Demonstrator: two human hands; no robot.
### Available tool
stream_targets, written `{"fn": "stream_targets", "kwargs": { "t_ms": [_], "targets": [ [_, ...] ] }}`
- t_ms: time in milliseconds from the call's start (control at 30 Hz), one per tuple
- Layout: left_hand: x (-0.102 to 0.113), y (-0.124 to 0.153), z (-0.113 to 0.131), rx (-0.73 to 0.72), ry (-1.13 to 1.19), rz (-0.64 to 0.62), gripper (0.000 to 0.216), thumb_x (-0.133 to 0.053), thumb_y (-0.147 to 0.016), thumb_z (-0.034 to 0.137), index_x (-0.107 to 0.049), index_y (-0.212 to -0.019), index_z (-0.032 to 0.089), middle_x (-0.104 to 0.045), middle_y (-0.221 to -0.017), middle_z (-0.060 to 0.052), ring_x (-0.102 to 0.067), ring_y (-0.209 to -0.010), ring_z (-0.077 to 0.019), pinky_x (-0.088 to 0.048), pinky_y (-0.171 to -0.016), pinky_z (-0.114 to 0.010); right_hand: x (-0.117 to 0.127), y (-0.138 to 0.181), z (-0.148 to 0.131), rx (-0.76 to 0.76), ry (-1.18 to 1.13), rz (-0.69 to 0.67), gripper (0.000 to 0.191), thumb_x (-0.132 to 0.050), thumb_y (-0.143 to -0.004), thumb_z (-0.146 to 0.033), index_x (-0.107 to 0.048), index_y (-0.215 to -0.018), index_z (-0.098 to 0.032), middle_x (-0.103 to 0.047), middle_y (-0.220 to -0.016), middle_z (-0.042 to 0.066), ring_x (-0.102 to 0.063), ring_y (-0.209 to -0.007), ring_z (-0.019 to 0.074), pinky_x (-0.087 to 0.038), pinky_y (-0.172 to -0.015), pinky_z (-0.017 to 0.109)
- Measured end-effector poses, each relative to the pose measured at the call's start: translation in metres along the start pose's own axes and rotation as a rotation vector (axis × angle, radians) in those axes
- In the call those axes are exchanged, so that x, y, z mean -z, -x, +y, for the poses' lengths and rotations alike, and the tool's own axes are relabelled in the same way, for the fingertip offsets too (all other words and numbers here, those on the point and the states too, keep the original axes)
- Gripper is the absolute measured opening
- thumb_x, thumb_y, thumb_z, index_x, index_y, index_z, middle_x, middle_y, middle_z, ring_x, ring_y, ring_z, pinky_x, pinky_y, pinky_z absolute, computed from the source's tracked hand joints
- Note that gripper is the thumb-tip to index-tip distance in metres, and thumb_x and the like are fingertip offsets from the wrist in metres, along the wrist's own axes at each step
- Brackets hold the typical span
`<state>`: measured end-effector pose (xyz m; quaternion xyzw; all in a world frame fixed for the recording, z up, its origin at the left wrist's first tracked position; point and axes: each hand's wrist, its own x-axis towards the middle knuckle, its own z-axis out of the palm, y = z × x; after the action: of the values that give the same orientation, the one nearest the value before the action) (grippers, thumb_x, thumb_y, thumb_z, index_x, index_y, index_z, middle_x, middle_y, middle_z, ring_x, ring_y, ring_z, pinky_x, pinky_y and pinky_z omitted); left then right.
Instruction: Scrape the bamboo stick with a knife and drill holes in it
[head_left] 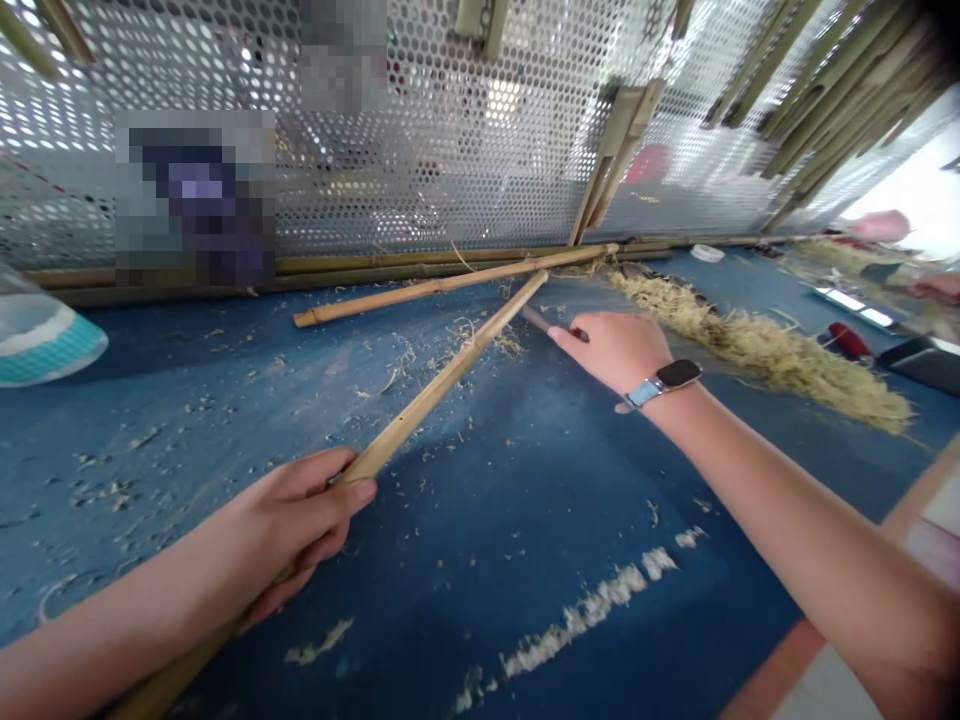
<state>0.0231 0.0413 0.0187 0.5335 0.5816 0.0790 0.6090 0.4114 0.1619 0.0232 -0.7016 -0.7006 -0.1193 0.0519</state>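
Note:
My left hand grips a long bamboo pole near its lower end, and the pole slants up across the blue worktable. My right hand is shut on a small dark-bladed knife, whose tip lies close to the upper part of the pole. Its handle is mostly hidden in my fingers. A second bamboo pole lies on the table behind, crossed by the held pole's far end. Beyond my right hand spreads a long heap of pale bamboo shavings.
A perforated metal screen stands along the table's far side, with bamboo strips fixed on it. A teal-and-white object sits at the left edge. A red-handled tool and a black object lie at right, among scattered shavings.

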Motion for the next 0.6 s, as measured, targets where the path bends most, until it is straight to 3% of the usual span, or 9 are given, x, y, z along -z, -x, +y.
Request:
{"fn": "stream_targets", "kwargs": {
  "t_ms": [133,267,367,467,600],
  "targets": [
    [0.000,0.000,0.003,-0.015,0.072,-0.017,0.048,-0.057,-0.101,0.067,-0.043,-0.084,0.025,-0.048,-0.061,0.012,-0.032,-0.033,-0.0039,-0.025,-0.037,-0.022,0.008,0.011,-0.035,0.201,-0.245,0.114,0.034,-0.056,-0.106,-0.046,-0.079,-0.113,-0.022,-0.076,-0.118,0.013,-0.067,-0.104,0.0295,-0.047,-0.093,0.045],
    [-0.002,0.000,0.007,-0.072,0.050,-0.015,0.041,-0.052,-0.103,0.059,-0.042,-0.082,0.025,-0.048,-0.060,0.011,-0.034,-0.031,-0.0043,-0.023,-0.035,-0.023,0.011,0.013,-0.078,0.427,-0.573,0.042,0.022,-0.061,-0.107,-0.039,-0.074,-0.110,-0.021,-0.072,-0.118,0.011,-0.066,-0.108,0.0252,-0.049,-0.100,0.040],
    [-0.003,-0.001,0.010,-0.082,0.037,-0.013,0.040,-0.053,-0.101,0.058,-0.039,-0.080,0.026,-0.047,-0.059,0.011,-0.033,-0.028,-0.0051,-0.022,-0.033,-0.025,0.003,0.004,-0.092,0.434,-0.673,0.031,0.012,-0.061,-0.105,-0.028,-0.069,-0.097,-0.021,-0.068,-0.112,0.009,-0.064,-0.098,0.0213,-0.049,-0.095,0.038],
    [-0.005,0.000,0.014,-0.067,0.028,0.005,0.038,-0.051,-0.102,0.055,-0.038,-0.080,0.027,-0.047,-0.058,0.011,-0.031,-0.027,-0.0047,-0.020,-0.031,-0.024,-0.006,-0.007,-0.094,0.394,-0.820,0.011,0.016,-0.062,-0.101,-0.023,-0.062,-0.086,-0.022,-0.066,-0.100,0.005,-0.062,-0.089,0.0182,-0.048,-0.089,0.035],
    [-0.006,0.003,0.019,-0.064,0.018,0.010,0.035,-0.050,-0.103,0.050,-0.038,-0.080,0.026,-0.046,-0.058,0.011,-0.031,-0.029,-0.0037,-0.021,-0.032,-0.022,-0.006,-0.011,-0.092,0.275,-0.974,0.009,0.013,-0.060,-0.100,-0.027,-0.062,-0.088,-0.022,-0.070,-0.093,0.003,-0.063,-0.088,0.0190,-0.047,-0.087,0.036]
  ]
}}
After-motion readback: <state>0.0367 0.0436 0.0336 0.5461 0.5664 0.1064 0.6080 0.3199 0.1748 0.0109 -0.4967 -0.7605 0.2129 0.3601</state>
